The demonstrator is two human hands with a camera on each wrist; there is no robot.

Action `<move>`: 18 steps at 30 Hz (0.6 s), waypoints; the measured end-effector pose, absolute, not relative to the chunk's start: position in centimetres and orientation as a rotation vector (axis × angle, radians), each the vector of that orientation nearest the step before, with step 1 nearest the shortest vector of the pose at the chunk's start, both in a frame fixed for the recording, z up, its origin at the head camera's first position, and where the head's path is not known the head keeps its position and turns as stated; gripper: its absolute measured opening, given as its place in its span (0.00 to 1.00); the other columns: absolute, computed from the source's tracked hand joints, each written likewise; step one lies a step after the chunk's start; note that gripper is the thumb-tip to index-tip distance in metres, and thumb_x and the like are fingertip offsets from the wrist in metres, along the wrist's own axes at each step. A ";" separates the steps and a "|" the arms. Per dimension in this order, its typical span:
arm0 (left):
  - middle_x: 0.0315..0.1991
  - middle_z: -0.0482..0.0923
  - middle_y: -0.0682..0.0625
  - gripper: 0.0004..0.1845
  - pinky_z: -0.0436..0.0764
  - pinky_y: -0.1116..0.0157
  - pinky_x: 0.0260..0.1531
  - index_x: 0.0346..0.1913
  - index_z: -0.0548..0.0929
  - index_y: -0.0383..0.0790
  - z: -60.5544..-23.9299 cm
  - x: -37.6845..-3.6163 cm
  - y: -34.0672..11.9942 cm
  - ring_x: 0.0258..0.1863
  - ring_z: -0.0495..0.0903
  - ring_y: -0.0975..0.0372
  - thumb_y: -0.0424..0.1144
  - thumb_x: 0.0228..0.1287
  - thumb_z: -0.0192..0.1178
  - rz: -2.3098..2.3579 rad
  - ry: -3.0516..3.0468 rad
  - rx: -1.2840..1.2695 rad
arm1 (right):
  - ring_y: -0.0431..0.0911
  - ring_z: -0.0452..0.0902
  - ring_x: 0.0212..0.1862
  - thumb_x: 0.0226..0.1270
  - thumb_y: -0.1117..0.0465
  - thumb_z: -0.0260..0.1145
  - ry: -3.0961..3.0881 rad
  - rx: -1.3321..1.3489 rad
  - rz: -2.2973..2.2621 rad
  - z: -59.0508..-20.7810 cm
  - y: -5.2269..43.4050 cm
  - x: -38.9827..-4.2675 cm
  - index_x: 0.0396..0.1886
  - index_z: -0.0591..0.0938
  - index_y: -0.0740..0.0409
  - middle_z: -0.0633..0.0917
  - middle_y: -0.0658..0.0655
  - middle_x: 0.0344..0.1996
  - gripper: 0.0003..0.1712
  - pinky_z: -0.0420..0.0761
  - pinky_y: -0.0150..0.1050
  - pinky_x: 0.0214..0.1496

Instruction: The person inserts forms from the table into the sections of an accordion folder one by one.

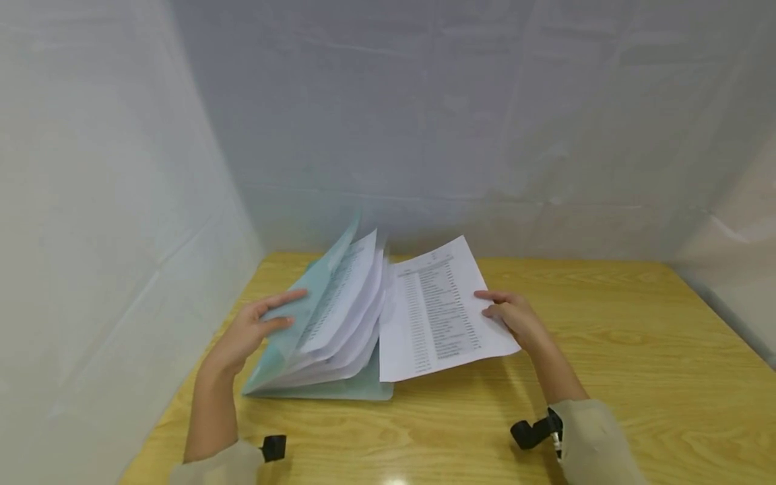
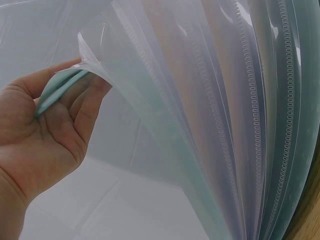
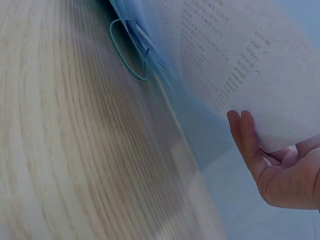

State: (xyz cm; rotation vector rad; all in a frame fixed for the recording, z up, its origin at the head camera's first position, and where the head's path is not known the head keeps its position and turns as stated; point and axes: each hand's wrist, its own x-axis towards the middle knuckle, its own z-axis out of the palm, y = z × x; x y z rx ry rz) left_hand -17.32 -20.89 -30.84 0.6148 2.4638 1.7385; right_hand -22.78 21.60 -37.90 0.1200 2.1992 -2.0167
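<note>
A pale teal display folder (image 1: 285,337) stands fanned open on the left part of the table, its front cover tilted up. My left hand (image 1: 239,330) grips that cover by its outer edge. The left wrist view shows the cover bent between the fingers and thumb, with several clear punched sleeves (image 2: 215,120) spread to its right. My right hand (image 1: 515,322) pinches the right edge of a printed sheet (image 1: 445,313), raised and slanted beside the folder. Whether the sheet's left edge sits inside a sleeve, I cannot tell. Printed papers (image 1: 358,296) fill the folder's sleeves.
A yellow wood-grain table (image 1: 618,350) extends to the right of the folder. Whitish sheeting (image 1: 473,121) hangs behind the table and at both sides. A thin teal elastic loop (image 3: 117,45) shows at the folder's edge in the right wrist view.
</note>
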 end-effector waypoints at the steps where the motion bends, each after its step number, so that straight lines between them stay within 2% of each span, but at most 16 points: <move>1: 0.65 0.61 0.41 0.23 0.47 0.43 0.59 0.63 0.69 0.32 -30.8 -17.3 -20.9 0.67 0.48 0.51 0.31 0.64 0.55 1.737 2.463 0.615 | 0.48 0.78 0.33 0.60 0.72 0.54 2.190 0.119 -2.023 -38.0 21.5 -22.8 0.61 0.71 0.66 0.74 0.67 0.50 0.26 0.78 0.38 0.31; 18: 0.65 0.60 0.41 0.23 0.47 0.43 0.59 0.63 0.69 0.32 -30.9 -17.1 -20.9 0.67 0.47 0.50 0.31 0.65 0.54 1.725 2.464 0.621 | 0.47 0.78 0.34 0.61 0.72 0.53 2.164 0.111 -2.079 -38.0 19.2 -22.8 0.60 0.72 0.67 0.75 0.68 0.50 0.25 0.79 0.38 0.31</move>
